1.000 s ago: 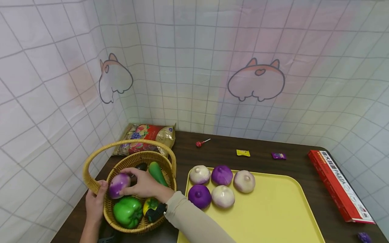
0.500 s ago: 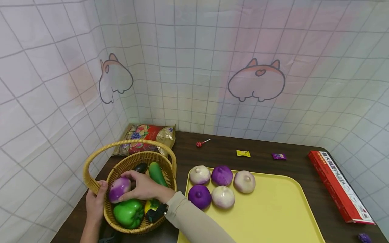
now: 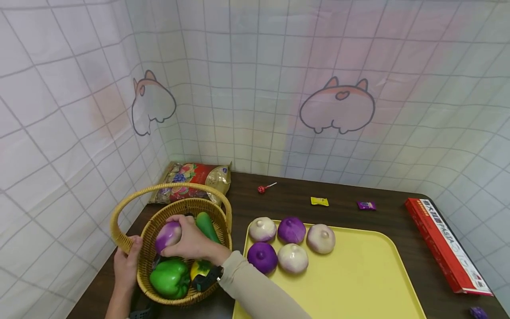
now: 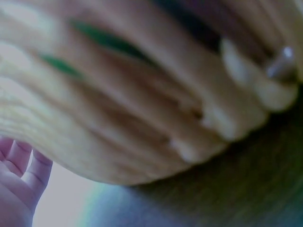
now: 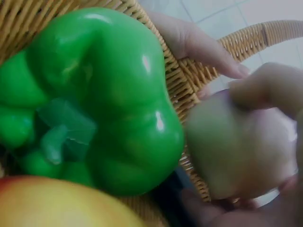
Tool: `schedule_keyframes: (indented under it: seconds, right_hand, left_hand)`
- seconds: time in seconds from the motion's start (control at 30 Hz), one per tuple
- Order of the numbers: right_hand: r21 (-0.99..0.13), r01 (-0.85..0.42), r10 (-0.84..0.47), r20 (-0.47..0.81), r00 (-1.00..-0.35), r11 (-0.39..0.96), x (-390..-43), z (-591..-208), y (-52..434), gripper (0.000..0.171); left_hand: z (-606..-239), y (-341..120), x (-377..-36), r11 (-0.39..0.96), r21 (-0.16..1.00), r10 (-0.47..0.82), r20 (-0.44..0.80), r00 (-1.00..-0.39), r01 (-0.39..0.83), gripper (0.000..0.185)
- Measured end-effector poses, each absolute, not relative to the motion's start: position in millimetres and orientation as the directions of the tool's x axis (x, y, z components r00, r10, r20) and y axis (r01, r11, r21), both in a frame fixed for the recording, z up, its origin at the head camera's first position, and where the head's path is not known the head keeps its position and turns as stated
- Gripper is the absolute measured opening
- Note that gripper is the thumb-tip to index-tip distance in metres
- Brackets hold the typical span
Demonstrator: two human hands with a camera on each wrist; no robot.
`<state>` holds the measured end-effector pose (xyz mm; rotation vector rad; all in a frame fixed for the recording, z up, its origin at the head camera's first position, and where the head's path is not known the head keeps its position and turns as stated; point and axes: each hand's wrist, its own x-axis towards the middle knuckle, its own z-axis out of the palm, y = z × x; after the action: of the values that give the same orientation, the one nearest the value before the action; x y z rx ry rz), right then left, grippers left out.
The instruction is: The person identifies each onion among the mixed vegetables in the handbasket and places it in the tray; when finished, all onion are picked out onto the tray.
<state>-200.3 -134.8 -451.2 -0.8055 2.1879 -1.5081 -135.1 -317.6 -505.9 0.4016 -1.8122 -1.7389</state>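
While our left hand (image 3: 126, 267) curls its fingers and thumb over the rim of the round woven wicker basket (image 3: 153, 228) at its near left side, our right hand (image 3: 194, 243) reaches in under the arched handle and wraps its fingers round a purple-and-white toy onion (image 3: 168, 235). We hold that onion just above the basket's contents, over a glossy green toy bell pepper (image 3: 170, 278) and beside a green toy cucumber (image 3: 206, 226); a yellow toy pepper (image 3: 201, 268) lies under our wrist. Our right wrist view shows the onion pinched between fingertips and thumb, close to the green pepper, with the left hand's fingers on the weave behind. Just right of the basket sits a yellow plastic tray (image 3: 358, 283) carrying five more onions (image 3: 291, 243), purple and white, on the dark wooden table (image 3: 291, 201).
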Motion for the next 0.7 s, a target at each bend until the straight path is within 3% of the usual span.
schedule_keyframes:
  seconds: [0.23,0.7]
  right_hand:
    - [-0.908,-0.298,-0.586,0.076,-0.807,0.293,-194.1,-432.7,-122.4,0.074]
    - [-0.885,-0.389,-0.560,0.193,-0.806,0.255,-154.7,-406.5,-56.2,0.076]
  left_hand:
    - [-507.6,-318.7,-136.0,0.097,0.981,-0.591,0.193,-0.783,0.169,0.008]
    - [-504.9,-321.5,-134.4,0.165,0.982,-0.577,0.175,-0.798,0.096,0.016]
